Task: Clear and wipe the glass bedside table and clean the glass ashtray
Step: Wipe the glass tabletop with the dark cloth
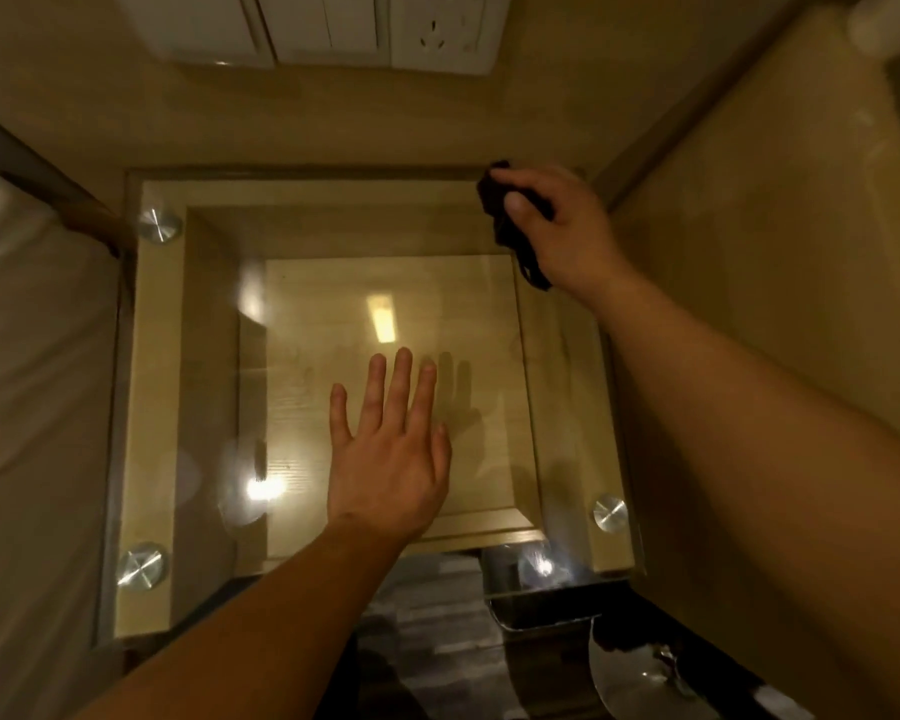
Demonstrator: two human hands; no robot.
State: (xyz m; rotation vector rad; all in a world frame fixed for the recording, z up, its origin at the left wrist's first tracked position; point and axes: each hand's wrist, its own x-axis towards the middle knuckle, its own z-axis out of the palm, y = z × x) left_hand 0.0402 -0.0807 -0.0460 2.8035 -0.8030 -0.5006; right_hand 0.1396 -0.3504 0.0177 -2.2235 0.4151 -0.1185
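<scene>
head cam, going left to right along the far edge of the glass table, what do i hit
white bedding -> round silver metal stud -> dark crumpled cloth -> right hand gripping that cloth -> beige wall panel

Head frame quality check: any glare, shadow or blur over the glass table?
Head view: dim warm light; lamp glare spots on the glass table, brightest front-left; the left hand throws a faint dark double to its right; the right hand and dark cloth are slightly soft.

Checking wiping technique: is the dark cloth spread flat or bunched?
Bunched. The right hand grips the dark cloth as a crumpled wad at the glass tabletop's far corner.
</scene>
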